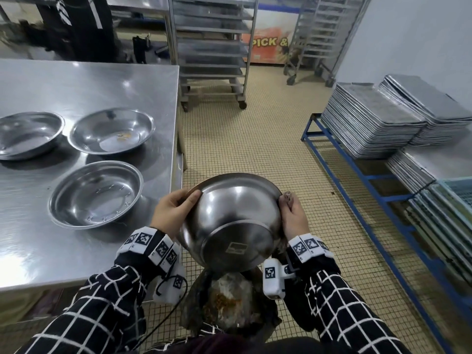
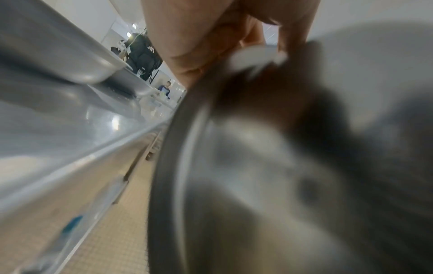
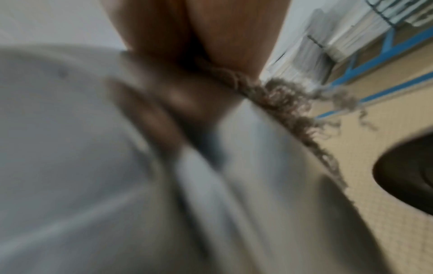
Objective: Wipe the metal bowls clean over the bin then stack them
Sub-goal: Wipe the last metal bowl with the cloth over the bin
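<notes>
While the bowl [image 1: 231, 215] is being held tilted over the bin [image 1: 229, 302], gripped by the left hand [image 1: 171, 213] and a cloth-pinching right hand [image 1: 293, 215], wiping is judged underway, stacking on the surface [image 1: 89, 80] being called for next.

Both my forearms reach forward and slightly inward, sleeves in a black-and-white grid, marker bands around each wrist. My left hand [image 1: 171, 212] curls at the left side, thumb [image 1: 192, 198] laid across the top and the other fingers tucked out of sight behind. My right hand [image 1: 293, 213] mirrors it on the right side, its back turned up, fingers bent and pinched tight at the tips.
</notes>
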A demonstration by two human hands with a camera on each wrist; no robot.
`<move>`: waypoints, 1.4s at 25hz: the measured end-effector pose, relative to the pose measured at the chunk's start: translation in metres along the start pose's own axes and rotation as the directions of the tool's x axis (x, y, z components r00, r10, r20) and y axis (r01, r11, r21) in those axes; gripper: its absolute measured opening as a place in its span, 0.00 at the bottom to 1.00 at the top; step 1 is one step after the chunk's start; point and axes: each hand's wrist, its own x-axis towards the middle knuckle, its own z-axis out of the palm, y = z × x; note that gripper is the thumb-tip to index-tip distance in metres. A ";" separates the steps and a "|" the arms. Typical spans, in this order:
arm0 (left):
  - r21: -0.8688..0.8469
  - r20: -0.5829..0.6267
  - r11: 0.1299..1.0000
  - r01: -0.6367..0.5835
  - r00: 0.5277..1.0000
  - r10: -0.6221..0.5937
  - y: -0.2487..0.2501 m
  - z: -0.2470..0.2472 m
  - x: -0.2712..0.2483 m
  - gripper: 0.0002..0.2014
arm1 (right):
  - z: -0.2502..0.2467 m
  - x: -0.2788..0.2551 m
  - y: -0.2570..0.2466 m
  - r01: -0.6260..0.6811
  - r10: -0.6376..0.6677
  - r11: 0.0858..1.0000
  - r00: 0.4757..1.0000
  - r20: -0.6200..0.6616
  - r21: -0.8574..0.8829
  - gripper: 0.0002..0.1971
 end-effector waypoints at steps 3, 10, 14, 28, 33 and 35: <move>0.085 0.124 0.995 -0.042 0.992 0.031 -0.002 -0.006 0.001 0.13 | -0.003 0.006 -0.016 0.152 -0.140 0.975 0.986 0.086 -0.163 0.07; 0.546 0.222 0.801 -0.246 0.964 0.145 0.026 0.029 0.001 0.12 | 0.034 0.017 -0.048 0.674 -0.513 0.621 0.735 0.443 -0.399 0.13; 0.580 0.081 0.803 -0.137 0.991 0.110 0.019 0.030 0.004 0.15 | 0.051 -0.005 -0.055 0.605 -0.612 0.705 0.783 0.113 -0.371 0.15; 0.454 -0.043 0.888 -0.071 0.994 0.101 0.032 0.019 0.005 0.19 | 0.038 -0.019 -0.025 0.221 -0.245 0.958 0.961 -0.126 -0.183 0.18; 0.443 -0.076 0.896 -0.023 0.995 0.063 0.031 0.019 0.011 0.20 | 0.049 -0.042 -0.028 0.405 -0.417 0.908 0.898 -0.140 -0.107 0.18; 0.434 -0.067 0.899 -0.048 0.994 0.085 0.033 0.021 0.010 0.20 | 0.062 -0.052 -0.038 0.605 -0.613 0.770 0.790 0.031 -0.204 0.17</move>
